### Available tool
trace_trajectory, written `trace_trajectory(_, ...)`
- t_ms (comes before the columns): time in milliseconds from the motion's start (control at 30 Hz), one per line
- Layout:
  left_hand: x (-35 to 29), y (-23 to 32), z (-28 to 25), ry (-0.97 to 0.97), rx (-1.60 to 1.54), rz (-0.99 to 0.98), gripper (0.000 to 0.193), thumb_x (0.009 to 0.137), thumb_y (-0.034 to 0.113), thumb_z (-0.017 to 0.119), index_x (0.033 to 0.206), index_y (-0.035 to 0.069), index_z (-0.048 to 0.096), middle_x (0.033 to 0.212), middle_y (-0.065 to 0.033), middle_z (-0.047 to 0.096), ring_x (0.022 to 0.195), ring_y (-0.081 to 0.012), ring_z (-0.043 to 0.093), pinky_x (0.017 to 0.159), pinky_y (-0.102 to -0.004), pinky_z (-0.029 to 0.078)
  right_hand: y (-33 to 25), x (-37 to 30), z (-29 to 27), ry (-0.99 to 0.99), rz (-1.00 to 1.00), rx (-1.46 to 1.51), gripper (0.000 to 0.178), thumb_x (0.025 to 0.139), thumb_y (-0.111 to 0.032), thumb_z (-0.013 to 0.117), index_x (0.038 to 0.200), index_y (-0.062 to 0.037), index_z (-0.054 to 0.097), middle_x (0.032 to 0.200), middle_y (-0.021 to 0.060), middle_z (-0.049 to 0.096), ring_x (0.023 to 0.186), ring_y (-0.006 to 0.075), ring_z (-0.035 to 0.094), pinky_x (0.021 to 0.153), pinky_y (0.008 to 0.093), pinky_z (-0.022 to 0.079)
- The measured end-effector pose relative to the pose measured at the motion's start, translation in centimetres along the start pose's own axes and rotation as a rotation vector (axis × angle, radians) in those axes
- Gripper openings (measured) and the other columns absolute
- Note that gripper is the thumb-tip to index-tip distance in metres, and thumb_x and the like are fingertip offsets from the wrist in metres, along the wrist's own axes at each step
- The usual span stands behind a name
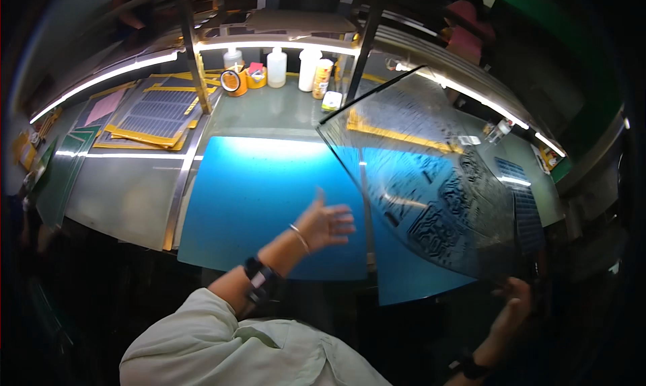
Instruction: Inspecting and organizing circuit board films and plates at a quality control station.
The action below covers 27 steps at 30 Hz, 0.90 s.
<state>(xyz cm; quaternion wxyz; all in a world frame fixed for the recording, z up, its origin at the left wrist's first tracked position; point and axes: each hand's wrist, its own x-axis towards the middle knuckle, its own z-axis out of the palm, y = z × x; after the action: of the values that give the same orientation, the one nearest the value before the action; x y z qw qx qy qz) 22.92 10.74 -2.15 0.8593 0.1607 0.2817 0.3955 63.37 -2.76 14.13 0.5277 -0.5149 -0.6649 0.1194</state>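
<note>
My left hand (328,226) is over a glossy blue sheet (269,204) on the bench, its fingers spread and nothing in it. At the right, a large clear film sheet (431,177) with black circuit-like patterns is raised at a tilt. It overlaps a second blue sheet (417,278). My right hand (513,302) is at the film's lower right corner with fingers curled, seemingly gripping its edge. Blur and shadow partly hide those fingertips.
Yellow-edged patterned films (151,113) lie stacked at the left. White bottles (276,68), an orange tape roll (232,82) and a canister (322,78) stand at the back. Metal posts (364,43) and light tubes (276,44) frame the bench. Another person (465,33) is beyond, at the right.
</note>
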Motion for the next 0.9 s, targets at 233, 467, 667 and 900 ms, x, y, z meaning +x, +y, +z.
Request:
trace_trajectory(233,-7.8,8.1,-6.5,0.148,0.163,0.010,0.076,0.080,0.048,0.060,0.130,-0.004,0.034,0.126,-0.0250,0.047,0.108,-0.0396,0.053,0.079,-0.0470,0.052,5.9,-5.4,12.1,-0.163,0.711,0.252,0.041,0.084,0.000,0.053,0.124,0.0011,0.043,0.079,0.0106,0.062,0.058,0.0086,0.055,0.053,0.0193,0.042)
trace_trajectory(467,-16.0,6.4,-8.8,0.876,1.129,0.460,0.018,0.086,0.013,0.055,0.095,-0.003,0.054,0.071,-0.0131,0.063,0.054,-0.0192,0.063,0.044,-0.0285,0.048,5.0,-6.4,18.5,-0.083,0.747,0.313,0.030,0.083,0.002,0.055,0.112,0.0045,0.047,0.078,0.0133,0.063,0.062,0.0155,0.061,0.057,0.0245,0.051)
trace_trajectory(667,-24.1,2.7,-12.0,1.264,1.423,0.611,0.025,0.087,0.021,0.058,0.075,-0.001,0.052,0.052,-0.0101,0.052,0.043,-0.0178,0.055,0.043,-0.0324,0.042,4.5,-8.7,24.2,-0.313,0.587,0.096,0.009,0.078,-0.001,0.062,0.084,0.0008,0.054,0.074,0.0088,0.059,0.062,0.0170,0.059,0.056,0.0278,0.046)
trace_trajectory(900,-25.7,1.2,-13.9,1.318,1.354,0.643,0.031,0.086,0.024,0.060,0.070,0.002,0.046,0.050,-0.0058,0.049,0.039,-0.0142,0.051,0.038,-0.0288,0.038,4.2,-9.0,24.8,-0.316,0.291,-0.266,0.016,0.073,-0.007,0.067,0.073,-0.0031,0.051,0.073,0.0083,0.049,0.066,0.0259,0.052,0.060,0.0352,0.041)
